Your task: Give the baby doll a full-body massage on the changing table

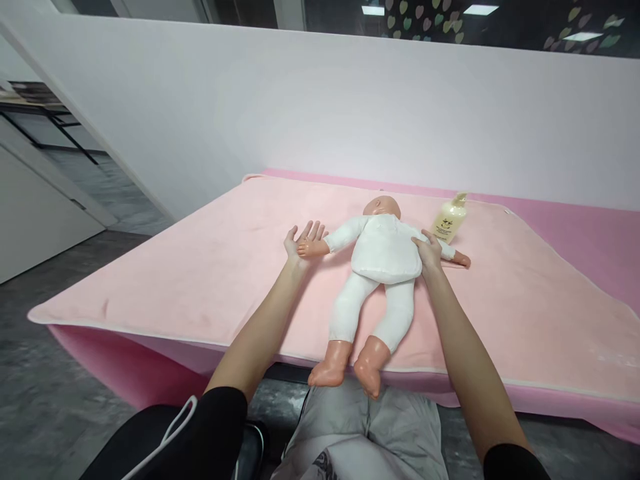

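Note:
A baby doll (384, 250) with a white cloth body lies on a pale pink blanket (215, 267), its feet over the front edge. My left hand (303, 245) is palm up with its fingers spread, and the doll's hand on the left rests on it. At the doll's side on the right, my right hand (429, 251) is closed around the upper part of the arm there, the fingers partly hidden. Just beyond that hand a pale yellow pump bottle (450, 219) leans on the blanket.
Behind the table rises a white partition (320, 107). A darker pink cover (585, 247) shows at the right and hangs below the front edge. My legs in grey trousers (370, 427) are under that edge.

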`<state>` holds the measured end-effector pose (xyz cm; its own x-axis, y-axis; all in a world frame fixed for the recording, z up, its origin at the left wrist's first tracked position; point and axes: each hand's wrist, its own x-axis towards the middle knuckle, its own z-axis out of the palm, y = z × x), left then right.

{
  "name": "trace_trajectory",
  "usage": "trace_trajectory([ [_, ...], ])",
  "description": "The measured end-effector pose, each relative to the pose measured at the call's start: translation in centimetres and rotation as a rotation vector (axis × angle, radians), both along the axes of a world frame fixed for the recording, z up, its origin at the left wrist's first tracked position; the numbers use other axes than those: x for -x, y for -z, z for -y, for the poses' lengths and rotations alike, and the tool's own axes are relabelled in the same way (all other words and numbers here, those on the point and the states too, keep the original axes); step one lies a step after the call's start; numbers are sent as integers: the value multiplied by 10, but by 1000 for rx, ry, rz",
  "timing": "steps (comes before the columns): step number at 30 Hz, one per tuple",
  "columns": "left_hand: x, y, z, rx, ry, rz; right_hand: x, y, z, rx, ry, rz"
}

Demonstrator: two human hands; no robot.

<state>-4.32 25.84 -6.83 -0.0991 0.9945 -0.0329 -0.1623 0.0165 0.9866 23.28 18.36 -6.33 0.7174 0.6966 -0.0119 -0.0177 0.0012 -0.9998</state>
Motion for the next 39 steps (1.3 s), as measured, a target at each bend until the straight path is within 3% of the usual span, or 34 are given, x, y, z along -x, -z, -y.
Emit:
trace_trajectory([
  [7,25,-10,-6,135,-226,609,8,-3,3,40,-31,-32],
  [11,31,-16,-3,206,-236,761,12,-1,2,43,-142,-53],
  [13,30,-17,-1,210,-245,728,15,0,3,42,-247,-73],
  [18,23,-19,2,135,-321,454,25,-1,9,35,-486,-58],
  [22,15,-19,6,48,-322,205,26,-13,21,93,-603,-31],
  [28,3,-12,16,-186,-172,-315,21,-30,33,130,-698,2],
  [33,-8,-17,37,-477,164,-910,21,-26,32,136,-687,28],
  [35,-11,-20,43,-497,225,-1115,21,-24,32,137,-682,21],
  [39,-11,-19,40,-439,202,-1349,21,-23,34,128,-691,19],
])
